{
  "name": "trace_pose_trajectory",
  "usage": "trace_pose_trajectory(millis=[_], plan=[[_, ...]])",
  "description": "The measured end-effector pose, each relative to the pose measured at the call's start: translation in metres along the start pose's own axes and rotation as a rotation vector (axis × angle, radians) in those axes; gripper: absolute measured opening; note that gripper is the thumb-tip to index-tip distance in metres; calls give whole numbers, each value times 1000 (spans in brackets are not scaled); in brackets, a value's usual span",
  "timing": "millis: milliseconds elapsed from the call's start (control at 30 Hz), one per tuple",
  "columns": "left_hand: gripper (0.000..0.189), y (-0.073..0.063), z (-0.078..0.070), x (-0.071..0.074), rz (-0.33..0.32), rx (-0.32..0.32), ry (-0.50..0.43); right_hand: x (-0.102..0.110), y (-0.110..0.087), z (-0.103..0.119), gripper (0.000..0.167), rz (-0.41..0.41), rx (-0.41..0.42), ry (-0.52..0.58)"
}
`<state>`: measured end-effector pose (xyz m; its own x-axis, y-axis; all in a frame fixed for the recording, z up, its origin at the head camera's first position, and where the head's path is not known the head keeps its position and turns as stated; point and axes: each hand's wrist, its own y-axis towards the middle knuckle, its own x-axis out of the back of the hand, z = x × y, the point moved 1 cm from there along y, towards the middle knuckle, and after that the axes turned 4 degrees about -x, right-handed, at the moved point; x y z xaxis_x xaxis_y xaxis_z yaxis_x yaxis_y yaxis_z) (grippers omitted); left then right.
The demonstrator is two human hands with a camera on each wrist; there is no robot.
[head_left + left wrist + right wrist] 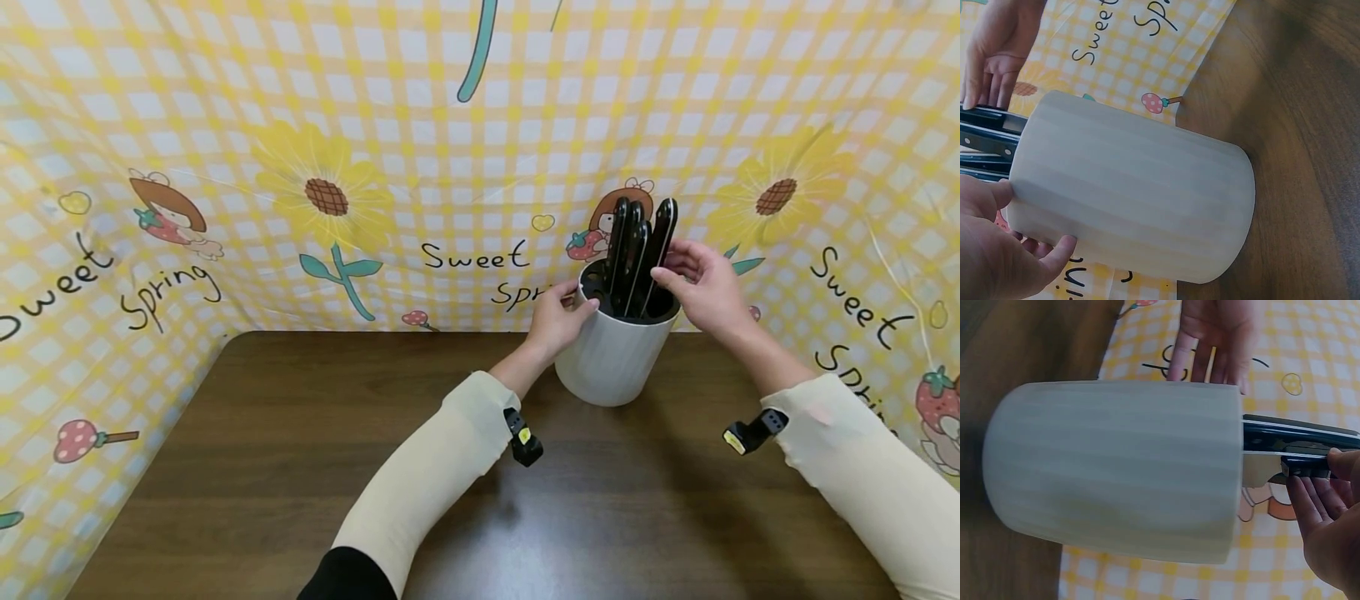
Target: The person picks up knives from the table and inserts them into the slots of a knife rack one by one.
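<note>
A white ribbed knife holder [611,358] stands upright near the table's back edge, several black knife handles [618,250] rising out of its dark top. My left hand [555,321] holds it at the left side of the rim, thumb at the top edge and fingers against the wall. On the right, my right hand [705,287] pinches the handle of one knife [666,225] between thumb and fingers. In the right wrist view a short stretch of blade [1257,470] shows between that handle and the rim; the lower blade is hidden inside.
The brown wooden table [300,467] runs up to a yellow checked cloth [420,167] hung behind and at the sides, printed with flowers and lettering. Small black cameras [525,437] are strapped over the cream sleeves [427,483].
</note>
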<state>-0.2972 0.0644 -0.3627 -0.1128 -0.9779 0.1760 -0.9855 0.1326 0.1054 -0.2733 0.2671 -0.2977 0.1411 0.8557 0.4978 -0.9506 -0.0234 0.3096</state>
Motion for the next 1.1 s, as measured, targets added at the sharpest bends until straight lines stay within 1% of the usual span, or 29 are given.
trace_pose_trajectory(millis=[200,400,533,900,1000,1100], plan=[[50,0,2,0,-1,11,-6,-9,-5,-8,41,14,-6,30],[50,1,3,-1,5,5,-4,-12,-10,-14,40,21,-23,-22],[50,0,3,-1,5,7,-1,-13,-11,-18,39,26,-23,-30],[50,0,3,2,5,3,14,-14,-12,-16,41,36,-34,-31],[49,0,3,3,14,-2,27,-13,-12,-16,43,46,-43,-47],[49,-1,4,7,39,-11,55,-11,-12,-18,44,54,-53,-80]])
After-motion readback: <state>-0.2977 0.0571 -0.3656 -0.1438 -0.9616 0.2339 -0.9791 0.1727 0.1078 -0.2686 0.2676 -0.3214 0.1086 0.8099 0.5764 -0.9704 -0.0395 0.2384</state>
